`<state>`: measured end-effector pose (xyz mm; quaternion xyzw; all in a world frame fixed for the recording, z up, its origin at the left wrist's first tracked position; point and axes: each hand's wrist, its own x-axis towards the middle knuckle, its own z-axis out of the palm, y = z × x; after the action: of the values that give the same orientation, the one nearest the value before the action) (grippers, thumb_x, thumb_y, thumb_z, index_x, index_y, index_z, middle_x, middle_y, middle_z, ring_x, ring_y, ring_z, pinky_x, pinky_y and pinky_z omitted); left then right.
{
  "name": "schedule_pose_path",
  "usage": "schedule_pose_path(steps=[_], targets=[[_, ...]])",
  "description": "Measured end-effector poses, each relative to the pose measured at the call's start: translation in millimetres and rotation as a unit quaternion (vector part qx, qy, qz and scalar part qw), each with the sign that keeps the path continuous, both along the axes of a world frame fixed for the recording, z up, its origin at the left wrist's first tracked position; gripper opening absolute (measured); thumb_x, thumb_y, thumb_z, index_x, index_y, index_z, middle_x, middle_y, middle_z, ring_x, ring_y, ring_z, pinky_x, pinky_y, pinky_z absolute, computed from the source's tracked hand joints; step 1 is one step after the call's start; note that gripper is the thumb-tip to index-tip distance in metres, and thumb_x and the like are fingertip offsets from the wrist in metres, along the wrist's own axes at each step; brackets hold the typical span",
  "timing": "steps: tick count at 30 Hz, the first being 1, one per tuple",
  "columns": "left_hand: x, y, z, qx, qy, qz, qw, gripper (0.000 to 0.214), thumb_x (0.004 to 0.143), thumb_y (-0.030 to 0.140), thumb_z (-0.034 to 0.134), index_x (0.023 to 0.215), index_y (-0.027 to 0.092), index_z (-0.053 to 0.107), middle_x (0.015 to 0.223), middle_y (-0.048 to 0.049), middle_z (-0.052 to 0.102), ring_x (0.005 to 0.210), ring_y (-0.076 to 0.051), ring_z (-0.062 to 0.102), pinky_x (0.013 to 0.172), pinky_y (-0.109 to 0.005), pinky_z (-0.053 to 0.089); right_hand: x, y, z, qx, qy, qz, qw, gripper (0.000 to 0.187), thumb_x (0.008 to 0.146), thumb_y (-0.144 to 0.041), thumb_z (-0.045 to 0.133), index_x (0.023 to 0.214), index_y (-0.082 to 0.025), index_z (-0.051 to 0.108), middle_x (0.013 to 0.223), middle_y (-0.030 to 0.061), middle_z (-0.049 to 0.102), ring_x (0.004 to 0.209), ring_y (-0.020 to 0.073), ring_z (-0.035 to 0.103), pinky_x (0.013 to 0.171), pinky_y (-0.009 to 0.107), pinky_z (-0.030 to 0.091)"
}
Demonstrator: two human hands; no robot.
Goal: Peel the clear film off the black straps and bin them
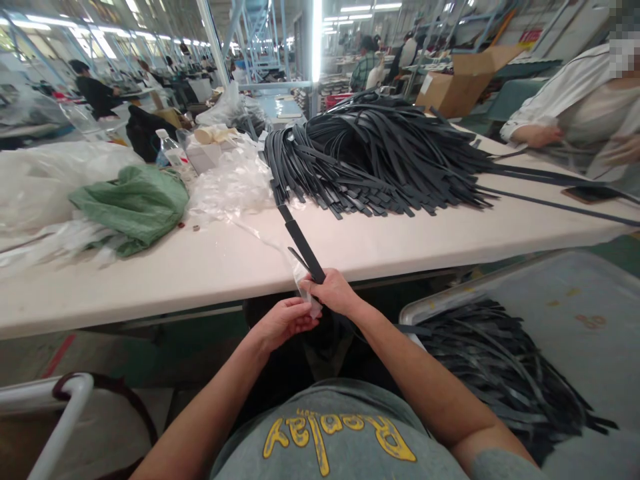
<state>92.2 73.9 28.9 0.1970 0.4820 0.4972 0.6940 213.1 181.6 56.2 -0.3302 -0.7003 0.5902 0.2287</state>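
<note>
My right hand [334,292] is closed round a long black strap [300,241] that runs from the table edge toward the big heap. My left hand [284,321] sits just below it, fingers pinched on a thin clear plastic film [306,293] that clings to the strap's near end. A large pile of the same black straps [380,160] lies on the white table [210,267] ahead of me. More black straps [500,367] lie piled on a grey tray at my right side.
Crumpled clear plastic [235,183], a green bag [135,203], a water bottle [167,148] and a small box sit at the table's left. A person in white [575,107] works at the far right, next to a phone [590,193]. A cardboard box [465,80] stands behind.
</note>
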Motion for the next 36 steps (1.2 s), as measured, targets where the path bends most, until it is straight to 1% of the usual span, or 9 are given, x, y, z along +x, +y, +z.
schedule_pose_path(steps=[3, 6, 8, 12, 15, 19, 23, 28, 36], targets=[[11, 0, -4.4, -0.027, -0.057, 0.003, 0.998, 0.040, 0.057, 0.037, 0.090, 0.082, 0.012, 0.073, 0.080, -0.0080, 0.072, 0.067, -0.014, 0.067, 0.073, -0.027, 0.054, 6, 2, -4.3, -0.008, -0.002, 0.006, 1.000, 0.017, 0.076, -0.033, 0.065, 0.069, -0.017, 0.062, 0.053, -0.0050, 0.054, 0.046, 0.0092, 0.048, 0.046, 0.021, 0.038], [15, 1, -5.3, -0.021, -0.047, 0.011, 0.999, 0.040, 0.059, 0.037, 0.090, 0.082, 0.011, 0.071, 0.079, -0.0087, 0.072, 0.067, -0.013, 0.066, 0.073, -0.027, 0.054, 15, 4, -11.6, -0.023, 0.007, 0.013, 1.000, 0.027, 0.079, -0.043, 0.066, 0.080, -0.017, 0.063, 0.056, -0.0047, 0.056, 0.043, 0.0091, 0.048, 0.043, 0.022, 0.039], [13, 5, -3.3, -0.002, -0.028, 0.050, 0.998, 0.040, 0.058, 0.038, 0.090, 0.079, 0.010, 0.070, 0.078, -0.0078, 0.072, 0.067, -0.013, 0.065, 0.073, -0.026, 0.053, 22, 5, -16.9, -0.032, 0.019, 0.020, 0.999, 0.040, 0.081, -0.055, 0.063, 0.089, -0.016, 0.062, 0.063, -0.0025, 0.061, 0.043, 0.0087, 0.049, 0.041, 0.021, 0.038], [-1, 18, 6.0, 0.026, -0.021, 0.177, 0.984, 0.037, 0.057, 0.036, 0.091, 0.070, 0.013, 0.064, 0.069, -0.0016, 0.068, 0.064, -0.011, 0.063, 0.072, -0.024, 0.052, 42, -2, -24.5, -0.065, 0.046, 0.026, 0.996, 0.055, 0.091, -0.068, 0.037, 0.098, -0.017, 0.055, 0.068, -0.0009, 0.063, 0.035, 0.0064, 0.041, 0.037, 0.021, 0.034], [-5, 29, 15.1, 0.023, -0.041, 0.253, 0.966, 0.028, 0.067, 0.030, 0.085, 0.071, 0.015, 0.061, 0.069, 0.0003, 0.068, 0.063, -0.011, 0.064, 0.072, -0.025, 0.054, 56, -13, -25.4, -0.087, 0.057, 0.030, 0.994, 0.051, 0.095, -0.062, 0.033, 0.088, -0.017, 0.055, 0.064, -0.0017, 0.060, 0.036, 0.0061, 0.040, 0.038, 0.021, 0.033], [1, 39, 24.0, 0.012, -0.071, 0.298, 0.952, 0.022, 0.075, 0.027, 0.079, 0.074, 0.016, 0.061, 0.073, -0.0008, 0.070, 0.063, -0.011, 0.065, 0.069, -0.026, 0.055, 66, -27, -24.7, -0.088, 0.052, 0.025, 0.994, 0.046, 0.092, -0.054, 0.049, 0.069, -0.016, 0.055, 0.057, -0.0024, 0.055, 0.040, 0.0058, 0.043, 0.040, 0.019, 0.031], [9, 40, 23.0, 0.024, -0.100, 0.288, 0.952, 0.024, 0.072, 0.029, 0.083, 0.074, 0.016, 0.062, 0.073, -0.0001, 0.071, 0.065, -0.011, 0.066, 0.069, -0.025, 0.055, 66, -36, -21.5, -0.132, 0.029, 0.000, 0.991, 0.043, 0.087, -0.054, 0.058, 0.067, -0.016, 0.056, 0.050, -0.0057, 0.048, 0.036, 0.0050, 0.036, 0.037, 0.019, 0.027], [11, 38, 18.2, 0.055, -0.097, 0.231, 0.967, 0.039, 0.059, 0.039, 0.090, 0.075, 0.015, 0.064, 0.072, 0.0012, 0.070, 0.068, -0.012, 0.066, 0.069, -0.023, 0.054, 63, -42, -10.4, -0.208, 0.034, 0.146, 0.967, 0.048, 0.086, -0.056, 0.058, 0.063, -0.014, 0.060, 0.040, -0.0060, 0.043, 0.032, 0.0049, 0.033, 0.035, 0.019, 0.023], [13, 33, 19.4, 0.070, -0.077, 0.205, 0.973, 0.042, 0.052, 0.040, 0.093, 0.071, 0.015, 0.064, 0.072, 0.0000, 0.070, 0.068, -0.012, 0.066, 0.070, -0.023, 0.053, 52, -40, -21.6, -0.211, 0.019, 0.103, 0.972, 0.045, 0.086, -0.052, 0.057, 0.062, -0.014, 0.060, 0.040, -0.0056, 0.045, 0.033, 0.0047, 0.035, 0.034, 0.018, 0.026]])
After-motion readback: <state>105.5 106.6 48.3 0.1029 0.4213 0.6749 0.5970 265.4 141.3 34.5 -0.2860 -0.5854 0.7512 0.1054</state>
